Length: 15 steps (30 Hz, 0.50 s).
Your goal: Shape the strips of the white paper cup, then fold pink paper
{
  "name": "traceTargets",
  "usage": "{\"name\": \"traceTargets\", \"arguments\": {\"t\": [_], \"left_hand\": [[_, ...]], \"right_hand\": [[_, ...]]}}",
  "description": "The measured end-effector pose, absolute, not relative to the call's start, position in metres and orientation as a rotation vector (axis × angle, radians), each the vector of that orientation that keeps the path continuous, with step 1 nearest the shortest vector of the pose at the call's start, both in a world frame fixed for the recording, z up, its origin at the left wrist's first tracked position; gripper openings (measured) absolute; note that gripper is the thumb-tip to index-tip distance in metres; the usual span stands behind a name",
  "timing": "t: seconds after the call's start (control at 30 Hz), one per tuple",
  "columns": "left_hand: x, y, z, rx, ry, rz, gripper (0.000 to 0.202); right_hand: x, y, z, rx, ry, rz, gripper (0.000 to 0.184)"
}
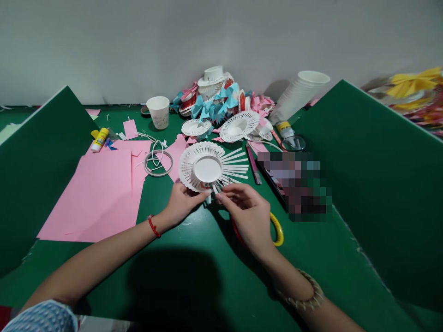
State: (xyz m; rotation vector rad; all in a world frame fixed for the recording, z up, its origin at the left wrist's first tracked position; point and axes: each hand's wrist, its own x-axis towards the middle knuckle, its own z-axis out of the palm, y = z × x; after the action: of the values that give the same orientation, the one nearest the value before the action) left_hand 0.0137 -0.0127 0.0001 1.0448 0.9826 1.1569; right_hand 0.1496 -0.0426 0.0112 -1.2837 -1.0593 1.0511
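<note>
A white paper cup point(206, 169) lies base-up on the green table point(194, 272), its wall cut into thin strips that fan out around it. My left hand point(182, 202) grips the near edge of the fanned cup, fingers closed on the curled strips. My right hand point(246, 212) pinches one strip point(217, 190) at the cup's near rim between thumb and fingers. Scissors with a yellow and red handle point(278, 229) lie on the table just under my right hand.
Pink paper sheets point(100, 193) and a tape roll point(158, 163) lie left, with a glue stick point(99, 139). Finished paper-cup flowers point(221, 101), a white cup point(158, 111) and a cup stack point(297, 94) sit at the back. Green dividers point(380, 184) stand on both sides.
</note>
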Motion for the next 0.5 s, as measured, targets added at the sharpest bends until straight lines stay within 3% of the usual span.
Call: {"name": "traceTargets", "arguments": {"t": [0.27, 0.5], "left_hand": [[0.0125, -0.0123, 0.0001, 1.069, 0.99, 1.138, 0.027], [0.0127, -0.0124, 0.0001, 1.091, 1.025, 1.141, 0.024]], "right_hand": [[0.146, -0.0416, 0.0111, -1.286, -1.076, 1.123, 0.025], [0.1471, -0.042, 0.0107, -1.301, -1.124, 1.122, 0.014]]}}
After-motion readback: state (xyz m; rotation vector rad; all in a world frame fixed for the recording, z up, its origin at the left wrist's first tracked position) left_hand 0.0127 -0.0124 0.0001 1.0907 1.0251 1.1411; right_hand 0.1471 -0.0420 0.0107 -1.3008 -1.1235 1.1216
